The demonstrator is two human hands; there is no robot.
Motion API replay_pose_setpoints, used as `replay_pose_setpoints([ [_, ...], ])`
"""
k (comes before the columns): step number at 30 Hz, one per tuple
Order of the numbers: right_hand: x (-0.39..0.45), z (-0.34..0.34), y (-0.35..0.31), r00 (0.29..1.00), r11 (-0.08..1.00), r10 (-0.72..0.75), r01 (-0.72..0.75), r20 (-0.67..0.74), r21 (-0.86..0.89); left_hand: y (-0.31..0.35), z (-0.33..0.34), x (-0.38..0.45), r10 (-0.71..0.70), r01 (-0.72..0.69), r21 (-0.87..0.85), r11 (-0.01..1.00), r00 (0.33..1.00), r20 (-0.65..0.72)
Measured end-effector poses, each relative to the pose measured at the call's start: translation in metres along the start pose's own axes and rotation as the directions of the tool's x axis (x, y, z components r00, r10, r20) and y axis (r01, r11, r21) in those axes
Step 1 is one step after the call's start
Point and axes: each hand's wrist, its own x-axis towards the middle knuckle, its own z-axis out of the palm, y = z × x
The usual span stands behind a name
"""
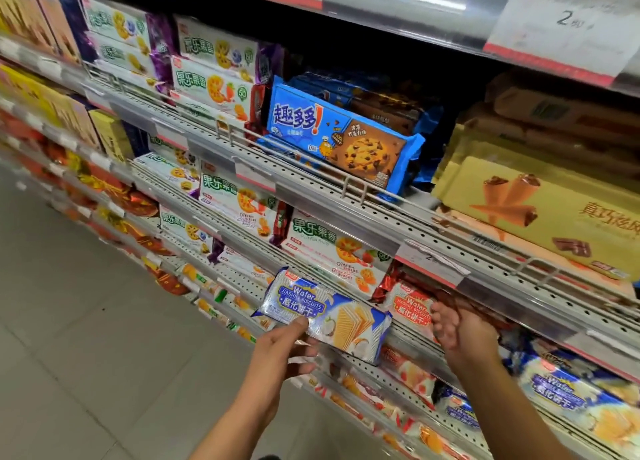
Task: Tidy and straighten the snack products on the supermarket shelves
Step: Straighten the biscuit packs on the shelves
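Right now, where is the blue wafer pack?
Lower centre of the head view: the left hand holds the blue wafer pack in front of the shelf edge, just left of the red wafer pack.

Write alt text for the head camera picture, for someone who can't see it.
A person's left hand holds a blue wafer biscuit pack in front of a supermarket shelf, while the right hand reaches to a red wafer pack on the shelf. On the shelf above lies a blue chocolate chip cookie pack beside a yellow box.

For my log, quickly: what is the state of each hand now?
Left hand: holding the blue wafer pack.
Right hand: fingers on the red wafer pack; grip cannot be told.
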Motion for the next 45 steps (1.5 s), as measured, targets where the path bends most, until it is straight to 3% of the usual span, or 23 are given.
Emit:
replay_pose_setpoints([
  [5,-0.051,-0.012,-0.005,0.984,0.977,0.013,0.025,0.175,-0.212,0.001,0.019,0.003,0.017,-0.019,0.036,0.999,0.998,0.061],
  [9,-0.085,-0.032,0.01,0.98,0.924,-0.046,0.116,0.194,-0.364,-0.003,0.041,0.005,0.004,-0.015,0.077,0.997,0.989,0.145],
  [14,-0.104,-0.058,0.024,0.972,0.957,-0.017,0.083,0.233,-0.277,-0.019,0.075,0.004,-0.06,0.009,0.183,0.983,0.96,0.275],
  [19,-0.101,-0.097,0.02,0.991,0.963,-0.128,0.135,0.045,-0.234,-0.033,0.109,0.0,-0.156,-0.017,0.375,0.927,0.892,0.425],
  [22,-0.103,-0.122,0.013,0.985,0.971,-0.167,0.158,-0.038,-0.18,-0.042,0.127,0.001,-0.162,-0.03,0.434,0.901,0.903,0.398],
  [26,-0.113,-0.152,0.001,0.963,0.964,-0.239,0.221,-0.123,-0.147,-0.051,0.144,0.008,-0.037,-0.121,0.477,0.871,0.95,0.309],
  [29,-0.119,-0.174,-0.005,0.937,0.946,-0.313,0.292,-0.157,-0.142,-0.052,0.159,0.003,0.049,-0.243,0.503,0.83,0.929,0.368],
  [33,-0.124,-0.196,-0.013,0.908,0.911,-0.394,0.364,-0.145,-0.195,-0.054,0.186,-0.014,0.105,-0.358,0.495,0.792,0.878,0.467],
  [36,-0.12,-0.213,-0.017,0.876,0.891,-0.433,0.381,-0.213,-0.245,-0.055,0.205,-0.024,0.126,-0.393,0.52,0.759,0.871,0.475],
  [42,-0.093,-0.247,-0.03,0.8,0.761,-0.541,0.335,-0.259,-0.555,-0.071,0.248,-0.031,0.128,-0.478,0.562,0.675,0.826,0.549],
  [45,-0.083,-0.258,-0.046,0.775,0.706,-0.584,0.34,-0.24,-0.622,-0.069,0.271,-0.037,0.17,-0.524,0.572,0.631,0.813,0.557],
])
